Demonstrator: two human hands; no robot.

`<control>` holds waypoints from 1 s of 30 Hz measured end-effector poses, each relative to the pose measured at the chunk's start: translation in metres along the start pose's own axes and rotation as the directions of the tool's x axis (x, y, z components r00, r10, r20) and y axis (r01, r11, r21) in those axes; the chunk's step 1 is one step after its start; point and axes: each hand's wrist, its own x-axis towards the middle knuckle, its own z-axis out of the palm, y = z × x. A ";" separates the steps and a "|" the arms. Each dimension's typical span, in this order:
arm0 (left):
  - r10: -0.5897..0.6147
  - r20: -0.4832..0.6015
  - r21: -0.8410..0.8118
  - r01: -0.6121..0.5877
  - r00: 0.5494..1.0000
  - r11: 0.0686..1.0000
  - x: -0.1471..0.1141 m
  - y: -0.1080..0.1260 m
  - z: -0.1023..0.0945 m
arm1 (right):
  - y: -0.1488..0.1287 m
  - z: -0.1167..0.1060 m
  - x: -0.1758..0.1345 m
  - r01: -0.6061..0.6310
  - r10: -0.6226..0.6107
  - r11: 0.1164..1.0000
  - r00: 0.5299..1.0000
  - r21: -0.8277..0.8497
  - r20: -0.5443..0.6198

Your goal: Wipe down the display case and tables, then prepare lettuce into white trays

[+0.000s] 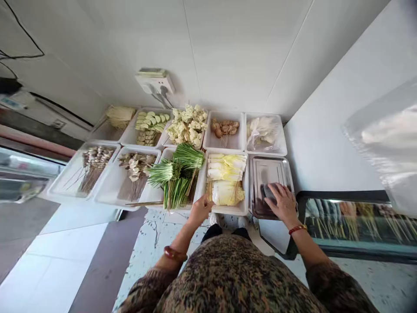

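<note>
My left hand [201, 211] is at the left front rim of a white tray [246, 208] of skewered napa cabbage [227, 193]. Its fingers are pinched together by some thin sticks [209, 189] at the cabbage's left side; whether they grip a stick is too small to tell. My right hand [282, 204] rests with fingers spread over a shiny metal tray [267, 167], close beside the cabbage; a dark patch shows under the fingers. Left of the cabbage, bundles of green chive-like skewers [177, 174] are heaped above their tray.
Behind stand trays of cauliflower [188, 126], sliced green vegetable [151, 121], brown skewered pieces [224, 128] and a plastic-bagged food [263, 130]. Mushroom skewers [96, 163] lie at left. A power socket [155, 80] is on the wall. At right is a black-framed glass case [358, 221] of skewers.
</note>
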 end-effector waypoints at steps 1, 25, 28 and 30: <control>0.002 0.010 0.000 -0.002 1.000 1.000 -0.003 0.002 0.008 | 0.004 0.001 -0.005 0.048 -0.048 0.999 0.999 -0.013 0.017; 0.066 -0.301 0.493 0.096 0.951 0.864 0.065 0.066 0.111 | 0.030 0.001 0.027 0.084 -0.080 0.982 0.996 0.168 -0.025; 0.060 -0.285 0.497 0.094 0.957 0.863 0.073 0.069 0.114 | 0.035 0.003 0.029 0.084 -0.081 0.981 0.996 0.177 -0.022; 0.077 -0.278 0.482 0.070 0.958 0.874 0.075 0.070 0.115 | 0.037 0.004 0.030 0.084 -0.082 0.980 0.996 0.183 -0.020</control>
